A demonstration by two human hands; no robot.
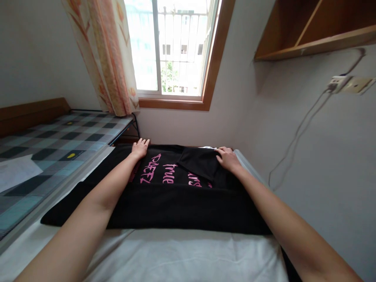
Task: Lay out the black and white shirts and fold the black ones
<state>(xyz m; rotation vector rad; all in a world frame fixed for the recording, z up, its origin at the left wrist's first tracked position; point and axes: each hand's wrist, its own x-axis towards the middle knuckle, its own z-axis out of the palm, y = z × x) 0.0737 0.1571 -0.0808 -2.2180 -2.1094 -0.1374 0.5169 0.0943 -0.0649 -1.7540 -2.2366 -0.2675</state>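
Note:
A black T-shirt (188, 207) with pink lettering lies across a white sheet, its near side folded over in a long band that covers part of the print. One sleeve flap rests on top of the lettering, right of the middle. On the shirt's far edge, left of the print, my left hand (140, 149) lies with its fingers apart. My right hand (228, 158) is at the far right, beside the sleeve flap; its fingers are bent together on the black cloth. The undersides of both hands are hidden.
To the left is a checked mattress (79, 135) with a paper sheet (19, 171) on it. White bedding (188, 256) spreads in front of me. Ahead are a window (179, 51) and a flowered curtain (108, 58). A cable (296, 135) hangs from a wall socket; a wooden shelf (317, 43) juts out above.

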